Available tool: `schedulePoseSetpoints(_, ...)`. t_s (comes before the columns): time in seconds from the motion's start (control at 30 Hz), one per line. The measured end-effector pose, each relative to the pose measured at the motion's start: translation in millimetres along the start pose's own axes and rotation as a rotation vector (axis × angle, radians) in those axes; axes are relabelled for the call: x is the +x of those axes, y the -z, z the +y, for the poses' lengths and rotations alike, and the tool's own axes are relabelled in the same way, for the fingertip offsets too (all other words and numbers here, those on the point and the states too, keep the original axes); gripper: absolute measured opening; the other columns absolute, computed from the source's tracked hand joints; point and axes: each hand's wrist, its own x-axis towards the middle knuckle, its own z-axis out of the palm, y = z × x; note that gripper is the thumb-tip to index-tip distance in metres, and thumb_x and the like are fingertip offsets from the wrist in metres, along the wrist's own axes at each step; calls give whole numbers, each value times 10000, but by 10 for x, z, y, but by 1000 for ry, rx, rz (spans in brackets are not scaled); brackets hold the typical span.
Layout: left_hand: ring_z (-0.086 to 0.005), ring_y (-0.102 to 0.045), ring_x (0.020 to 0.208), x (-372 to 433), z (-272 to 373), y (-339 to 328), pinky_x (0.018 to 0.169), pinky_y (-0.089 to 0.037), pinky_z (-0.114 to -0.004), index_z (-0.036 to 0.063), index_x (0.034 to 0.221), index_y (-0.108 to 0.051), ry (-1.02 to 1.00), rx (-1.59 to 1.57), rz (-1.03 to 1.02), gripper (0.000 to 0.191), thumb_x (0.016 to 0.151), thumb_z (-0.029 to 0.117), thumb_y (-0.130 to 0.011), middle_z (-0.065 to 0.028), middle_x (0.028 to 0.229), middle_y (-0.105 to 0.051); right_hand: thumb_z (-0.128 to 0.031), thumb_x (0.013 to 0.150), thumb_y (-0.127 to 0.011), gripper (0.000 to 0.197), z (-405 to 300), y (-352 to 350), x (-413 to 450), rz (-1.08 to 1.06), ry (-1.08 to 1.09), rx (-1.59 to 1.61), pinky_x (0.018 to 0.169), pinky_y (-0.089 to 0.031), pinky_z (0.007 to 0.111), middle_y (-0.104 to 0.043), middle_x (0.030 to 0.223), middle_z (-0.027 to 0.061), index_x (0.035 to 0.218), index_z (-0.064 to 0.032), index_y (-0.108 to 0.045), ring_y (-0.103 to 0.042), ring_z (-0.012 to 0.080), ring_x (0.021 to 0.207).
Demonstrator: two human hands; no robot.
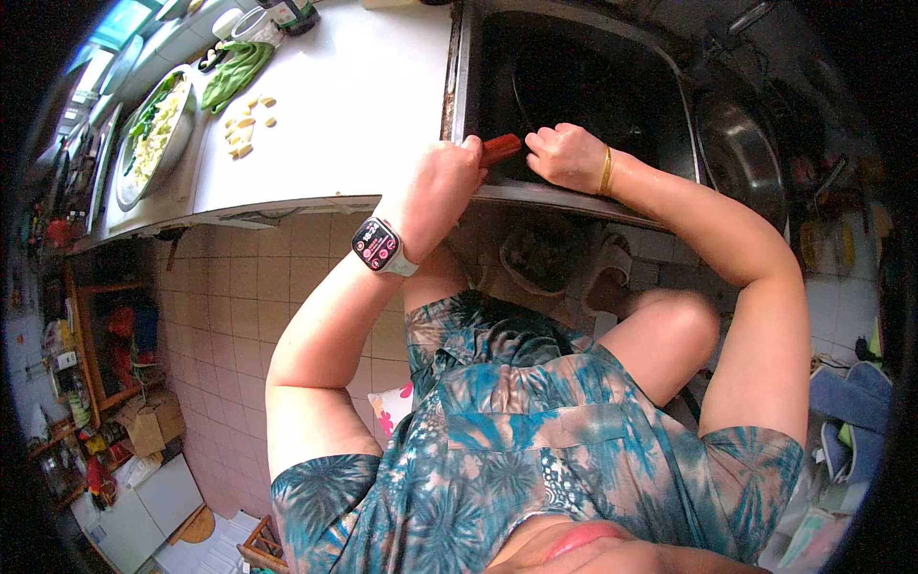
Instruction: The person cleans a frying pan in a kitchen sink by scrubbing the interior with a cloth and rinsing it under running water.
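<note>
My left hand (446, 176), with a watch on its wrist, grips a reddish-brown, stick-like piece (500, 149) near the front edge of the sink. One end of the piece sticks out to the right past my thumb; my fist hides the rest. Just beyond that end is my right hand (566, 156), a gold bracelet at its wrist and its fingers curled. A small gap separates it from the piece. Whether anything is pinched in those fingers cannot be made out. Beneath both hands lies the dark sink basin (574, 93).
Several pale pieces, probably peeled garlic cloves (245, 128), lie on the white counter (344, 93). Left of them are a green cloth (238, 75) and a bowl (183, 147) of chopped vegetables. A dark bottle (292, 16) stands behind. At right is a round metal basin (746, 154).
</note>
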Motion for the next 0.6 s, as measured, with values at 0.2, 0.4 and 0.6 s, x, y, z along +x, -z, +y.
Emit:
schedulePoseSetpoints(0.2,-318,-601,609,12,45,46,550,-486,-412,36,903,-522,15,-11,-31,194,847,202,-605,-151,649,-580,-142,739,-548,57,75,33,-40,63,-79,132,532,-501,313,-525,730,43,711,-92,-555,-588,195,662)
schedulePoseSetpoints(0.4,-353,-595,644,-9,-6,-24,562,-477,-441,30,940,-526,5,-69,13,183,854,176,-595,-184,687,-573,-135,724,-541,60,-665,971,-127,329,-131,351,494,-472,318,-495,706,52,740,-92,-503,-548,192,614)
schedulePoseSetpoints(0.6,-369,-588,646,-39,44,106,559,-479,-436,42,1061,-540,50,-44,-32,244,874,195,-575,-189,706,-572,-115,739,-537,61,-1740,-449,-766,-239,-115,676,490,-508,368,-587,755,91,749,-73,-579,-626,248,639)
